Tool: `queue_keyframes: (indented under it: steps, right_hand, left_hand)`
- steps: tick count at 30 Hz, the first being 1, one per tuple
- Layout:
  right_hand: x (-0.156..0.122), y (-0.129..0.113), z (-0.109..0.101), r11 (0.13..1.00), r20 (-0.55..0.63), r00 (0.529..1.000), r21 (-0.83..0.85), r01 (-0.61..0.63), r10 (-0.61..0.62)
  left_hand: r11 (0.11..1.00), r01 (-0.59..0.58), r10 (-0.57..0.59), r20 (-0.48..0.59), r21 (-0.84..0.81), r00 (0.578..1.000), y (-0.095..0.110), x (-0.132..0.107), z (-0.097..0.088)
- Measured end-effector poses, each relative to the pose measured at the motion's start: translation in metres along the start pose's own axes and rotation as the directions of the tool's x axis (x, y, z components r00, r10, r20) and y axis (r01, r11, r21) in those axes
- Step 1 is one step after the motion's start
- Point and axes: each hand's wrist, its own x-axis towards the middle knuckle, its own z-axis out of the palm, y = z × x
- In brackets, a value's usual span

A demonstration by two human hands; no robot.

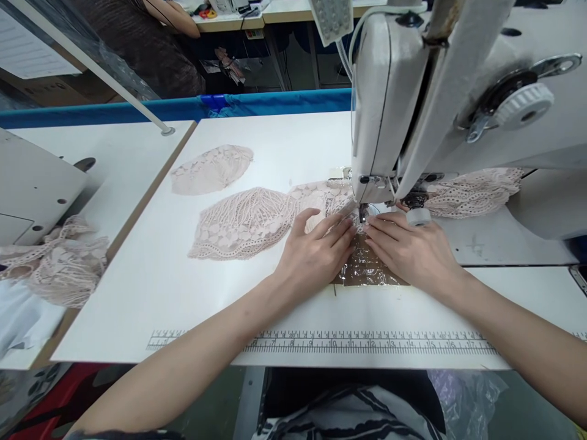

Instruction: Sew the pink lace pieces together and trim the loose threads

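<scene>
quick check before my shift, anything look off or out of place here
Nothing looks spilled. The one oddity is the brown patch by the sewing machine: it looks crinkled against the smooth white tabletop.

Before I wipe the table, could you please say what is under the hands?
Pale pink lace reaches the left hand; a shiny brown patch shows between it and the right hand. Whatever the palms cover cannot be seen.
</scene>
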Motion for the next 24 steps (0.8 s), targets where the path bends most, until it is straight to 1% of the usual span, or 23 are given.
queue_keyframes:
  steps: [4, 7, 11, 17, 21, 24]
  right_hand:
    - [0.000, 0.001, 0.001, 0.999, 0.044, 0.999, -0.023, -0.026, 0.027]
    - [-0.001, 0.002, 0.002, 0.999, 0.056, 0.998, -0.031, -0.015, 0.017]
    - [-0.003, 0.005, 0.002, 1.000, 0.026, 1.000, -0.017, -0.003, 0.004]
    - [-0.005, 0.009, -0.003, 0.997, 0.007, 1.000, -0.081, 0.006, -0.005]
    - [-0.005, 0.010, -0.007, 0.996, 0.004, 1.000, -0.091, 0.003, -0.002]
    - [-0.004, 0.011, -0.008, 0.997, 0.000, 1.000, -0.077, -0.002, 0.002]
  left_hand:
    - [1.000, 0.025, -0.025, 0.021, -0.010, 0.999, -0.002, 0.002, 0.003]
    - [0.999, 0.045, -0.044, 0.042, -0.031, 0.998, -0.004, 0.004, 0.005]
    - [0.996, 0.075, -0.074, 0.041, -0.045, 0.996, -0.006, 0.007, 0.008]
    - [0.993, 0.100, -0.095, 0.082, -0.059, 0.992, -0.008, 0.006, 0.010]
    - [0.991, 0.113, -0.109, 0.058, -0.075, 0.992, -0.013, 0.005, 0.009]
    - [0.985, 0.165, -0.163, 0.053, -0.047, 0.985, -0.019, 0.002, 0.010]
